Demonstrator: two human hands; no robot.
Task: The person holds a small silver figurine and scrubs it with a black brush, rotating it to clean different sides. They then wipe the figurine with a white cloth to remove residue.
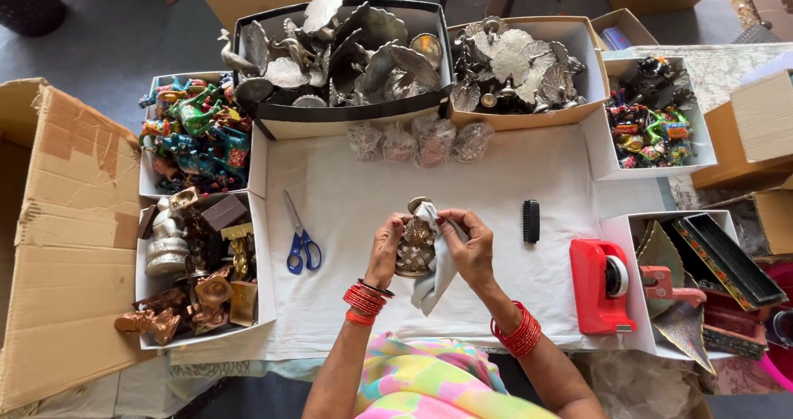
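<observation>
Now, figurine (415, 246) between fingers (388, 236), cloth (438, 262)

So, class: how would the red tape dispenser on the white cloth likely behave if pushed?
The red tape dispenser looks blocky with a broad base, so it probably slides rather than tips. It seems fairly heavy for its size. The white cloth beneath may bunch up.

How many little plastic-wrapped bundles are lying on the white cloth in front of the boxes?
4. The wrapped bundles lie in a row at the far edge of the white cloth: one, the next, the third and the rightmost. More may be hidden inside boxes.
</observation>
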